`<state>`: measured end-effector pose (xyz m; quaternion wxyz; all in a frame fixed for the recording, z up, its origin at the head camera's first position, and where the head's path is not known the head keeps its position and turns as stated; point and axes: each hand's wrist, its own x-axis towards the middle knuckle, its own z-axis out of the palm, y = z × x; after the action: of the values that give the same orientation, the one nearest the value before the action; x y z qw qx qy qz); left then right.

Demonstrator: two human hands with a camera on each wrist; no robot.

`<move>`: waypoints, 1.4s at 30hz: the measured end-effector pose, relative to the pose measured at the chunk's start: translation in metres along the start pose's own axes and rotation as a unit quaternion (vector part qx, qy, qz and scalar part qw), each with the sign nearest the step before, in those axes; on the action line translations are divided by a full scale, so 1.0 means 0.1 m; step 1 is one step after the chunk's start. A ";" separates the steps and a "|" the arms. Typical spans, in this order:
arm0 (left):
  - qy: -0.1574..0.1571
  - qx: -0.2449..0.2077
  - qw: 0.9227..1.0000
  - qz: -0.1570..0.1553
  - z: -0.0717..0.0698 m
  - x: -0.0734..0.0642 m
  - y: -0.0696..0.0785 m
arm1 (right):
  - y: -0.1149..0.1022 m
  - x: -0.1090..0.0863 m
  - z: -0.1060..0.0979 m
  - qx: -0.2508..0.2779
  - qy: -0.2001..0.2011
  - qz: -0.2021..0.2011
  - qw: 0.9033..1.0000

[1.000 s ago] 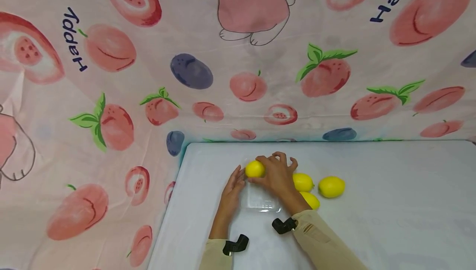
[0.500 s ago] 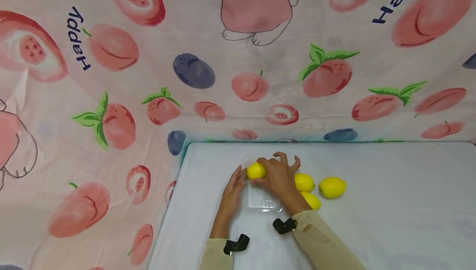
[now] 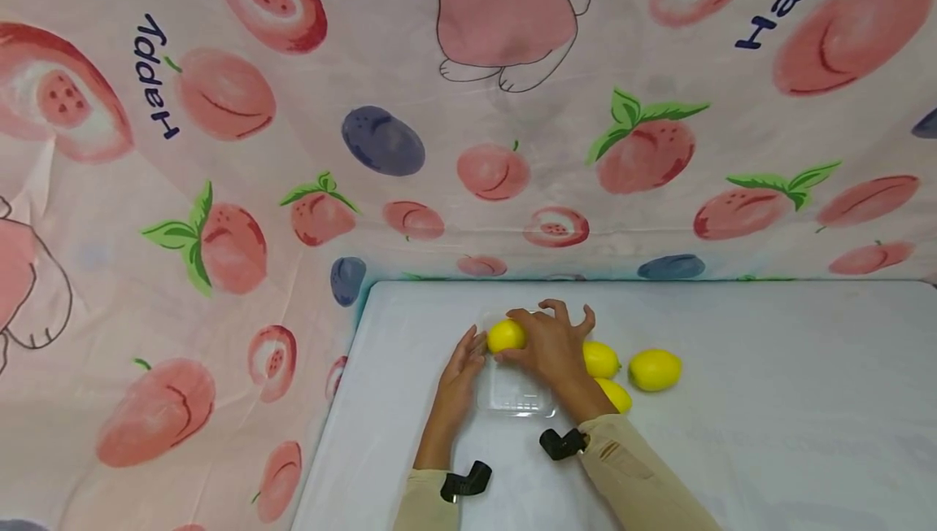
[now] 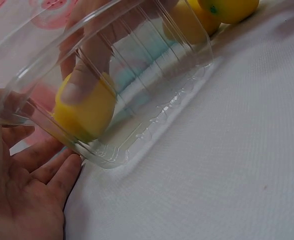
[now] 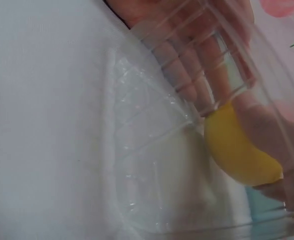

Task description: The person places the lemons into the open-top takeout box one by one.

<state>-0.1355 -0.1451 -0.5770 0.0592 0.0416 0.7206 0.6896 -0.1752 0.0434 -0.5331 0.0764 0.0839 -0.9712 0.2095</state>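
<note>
My right hand grips a yellow lemon between thumb and fingers, in the far left corner of a clear plastic container. Through the clear wall in the left wrist view, the thumb lies across the lemon, which sits low near the container's floor. My left hand stands at the container's left side, fingers extended and fingertips at its wall. In the right wrist view, the left hand's fingers show through the ribbed plastic beside the lemon.
Two lemons lie just right of the container, one farther back and one nearer, both partly hidden by the right hand and forearm. Another lemon lies farther right. A fruit-print cloth rises behind the white table and along its left.
Almost nothing differs: the whole scene shifts slightly in the head view. Both hands keep their places, with the right hand still gripping the lemon in the container.
</note>
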 end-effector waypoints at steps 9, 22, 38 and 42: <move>0.008 0.013 1.000 -0.001 0.02 0.01 0.01 | 0.04 0.01 -0.06 -0.009 -0.002 0.010 1.000; 0.009 0.019 1.000 -0.001 0.04 0.00 0.03 | 0.09 0.00 -0.16 0.009 0.008 0.019 1.000; 0.012 0.025 1.000 -0.002 0.03 -0.02 0.03 | 0.33 -0.21 -0.77 0.104 0.084 0.011 0.991; 0.018 0.030 0.999 -0.010 0.04 -0.03 0.04 | 0.47 -0.26 -0.90 0.112 0.119 0.000 0.987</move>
<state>-0.1325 -0.1417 -0.5736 0.0514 0.0239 0.7424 0.6675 -0.1484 0.1270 -0.4750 0.1813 0.0662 -0.9255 0.3259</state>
